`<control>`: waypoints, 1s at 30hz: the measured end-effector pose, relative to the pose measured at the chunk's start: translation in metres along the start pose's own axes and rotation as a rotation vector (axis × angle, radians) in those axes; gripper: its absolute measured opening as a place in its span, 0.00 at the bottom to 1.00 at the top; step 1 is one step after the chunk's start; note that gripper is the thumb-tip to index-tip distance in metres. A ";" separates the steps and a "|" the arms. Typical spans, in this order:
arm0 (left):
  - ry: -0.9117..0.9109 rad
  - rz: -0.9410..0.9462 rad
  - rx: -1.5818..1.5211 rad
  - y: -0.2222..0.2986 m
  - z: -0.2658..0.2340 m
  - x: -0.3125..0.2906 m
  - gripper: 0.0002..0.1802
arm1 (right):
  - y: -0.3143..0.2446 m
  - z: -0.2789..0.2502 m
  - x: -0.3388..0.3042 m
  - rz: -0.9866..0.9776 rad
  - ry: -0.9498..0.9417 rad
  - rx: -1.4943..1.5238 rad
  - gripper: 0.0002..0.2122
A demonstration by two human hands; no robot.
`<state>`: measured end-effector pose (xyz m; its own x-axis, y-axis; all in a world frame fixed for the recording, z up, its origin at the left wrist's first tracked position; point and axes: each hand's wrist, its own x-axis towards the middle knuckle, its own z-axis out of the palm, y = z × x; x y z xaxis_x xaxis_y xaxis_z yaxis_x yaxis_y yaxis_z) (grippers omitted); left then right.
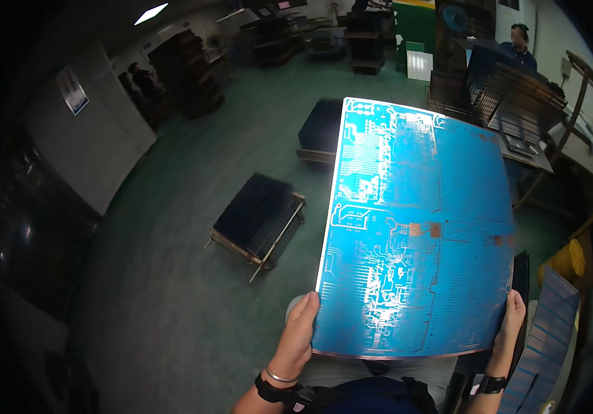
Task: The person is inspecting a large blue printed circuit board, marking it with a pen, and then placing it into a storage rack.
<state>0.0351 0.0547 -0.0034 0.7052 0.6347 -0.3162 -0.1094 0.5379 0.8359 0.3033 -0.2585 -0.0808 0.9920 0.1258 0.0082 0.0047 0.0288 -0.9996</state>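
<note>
A large blue circuit board panel [469, 179] with copper traces is held up in front of me, tilted, with bright light glaring off its left part. My left hand [301, 324] grips its lower left edge, thumb along the rim and the other fingers mostly behind it. At the lower right edge my right hand [514, 314] is closed on the same panel, its fingers partly hidden. Both wrists carry dark bands.
A low rack of dark panels [252, 214] stands on the green floor at left, another stack [320, 131] behind it. Racks with boards [517, 96] and a person [519, 48] are at the far right. A striped blue panel [545, 338] leans beside my right arm, near a yellow bundle [564, 261].
</note>
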 end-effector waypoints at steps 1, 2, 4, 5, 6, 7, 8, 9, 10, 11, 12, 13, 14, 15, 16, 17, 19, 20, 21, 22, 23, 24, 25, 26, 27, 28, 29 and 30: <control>0.004 0.048 0.057 -0.003 0.000 0.001 0.19 | -0.001 0.000 -0.001 0.001 0.005 -0.005 0.11; -0.001 0.041 0.056 -0.005 0.001 0.000 0.19 | -0.003 0.002 -0.003 -0.001 -0.011 -0.014 0.11; 0.010 0.071 0.085 -0.005 0.001 -0.001 0.18 | -0.004 0.004 -0.005 -0.006 -0.014 -0.024 0.11; 0.005 0.064 0.084 -0.007 0.000 -0.001 0.18 | -0.005 0.003 -0.006 -0.004 -0.007 -0.029 0.11; 0.002 0.078 0.086 -0.008 -0.002 -0.001 0.18 | -0.005 0.001 -0.006 -0.004 -0.009 -0.031 0.11; -0.002 0.094 0.088 -0.009 -0.003 0.000 0.17 | -0.006 0.001 -0.006 -0.005 -0.011 -0.033 0.11; -0.008 0.088 0.088 -0.009 -0.002 0.000 0.17 | -0.006 0.000 -0.007 -0.005 -0.004 -0.036 0.11; 0.005 0.091 0.096 -0.008 -0.001 0.000 0.17 | -0.005 0.000 -0.007 -0.007 0.011 -0.033 0.11; 0.020 0.094 0.104 -0.007 -0.002 0.000 0.17 | -0.005 0.000 -0.008 -0.010 0.025 -0.029 0.11; 0.016 0.089 0.104 -0.008 -0.004 0.000 0.17 | -0.006 0.000 -0.008 -0.009 0.030 -0.032 0.11; 0.015 0.087 0.102 -0.010 -0.007 0.001 0.17 | -0.007 0.001 -0.009 -0.020 0.025 -0.032 0.11; 0.013 0.082 0.100 -0.010 -0.010 0.002 0.17 | -0.008 0.001 -0.010 -0.030 0.020 -0.034 0.11; 0.010 0.076 0.100 -0.009 -0.012 0.002 0.17 | -0.010 0.002 -0.011 -0.028 0.026 -0.038 0.11; -0.007 0.057 0.116 -0.007 -0.014 0.002 0.17 | -0.011 0.003 -0.013 -0.031 0.025 -0.035 0.11; -0.023 0.038 0.132 -0.004 -0.015 0.003 0.18 | -0.013 0.003 -0.013 -0.035 0.023 -0.031 0.11; -0.027 0.033 0.132 -0.001 -0.019 0.003 0.18 | -0.013 0.004 -0.014 -0.033 0.028 -0.034 0.11; -0.060 -0.127 0.105 0.006 -0.026 0.004 0.18 | -0.014 0.006 -0.016 -0.051 0.038 -0.016 0.11; -0.044 -0.114 0.056 0.006 -0.021 0.003 0.18 | -0.014 0.007 -0.016 -0.050 0.038 -0.018 0.11; -0.044 -0.116 0.054 0.004 -0.021 0.004 0.18 | -0.012 0.008 -0.015 -0.046 0.032 0.004 0.11; -0.013 -0.091 0.034 0.001 -0.022 0.005 0.18 | -0.011 0.009 -0.015 -0.041 0.025 0.026 0.10; 0.017 -0.065 0.014 -0.001 -0.022 0.006 0.18 | -0.012 0.011 -0.016 -0.040 0.024 0.024 0.10; 0.019 -0.067 0.012 -0.003 -0.020 0.006 0.18 | -0.012 0.014 -0.016 -0.028 0.019 0.021 0.11; 0.051 0.012 0.051 -0.005 -0.018 0.007 0.17 | -0.013 0.014 -0.016 -0.017 0.016 0.016 0.11; 0.084 0.091 0.089 -0.007 -0.017 0.007 0.17 | -0.013 0.014 -0.015 -0.007 0.003 -0.001 0.10; 0.082 0.087 0.086 -0.006 -0.015 0.007 0.17 | -0.014 0.014 -0.016 -0.007 0.005 -0.006 0.10; 0.100 0.118 0.100 -0.005 -0.012 0.006 0.17 | -0.015 0.015 -0.016 -0.002 -0.009 -0.003 0.10; 0.116 0.148 0.115 -0.005 -0.009 0.005 0.17 | -0.017 0.015 -0.017 0.003 -0.022 0.000 0.10; 0.107 0.140 0.110 -0.005 -0.008 0.005 0.17 | -0.019 0.016 -0.018 0.012 -0.051 0.012 0.10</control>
<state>0.0334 0.0593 -0.0127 0.6092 0.7574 -0.2348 -0.1193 0.3802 0.9172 0.2836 -0.2450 -0.0610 0.9843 0.1764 -0.0021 -0.0091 0.0392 -0.9992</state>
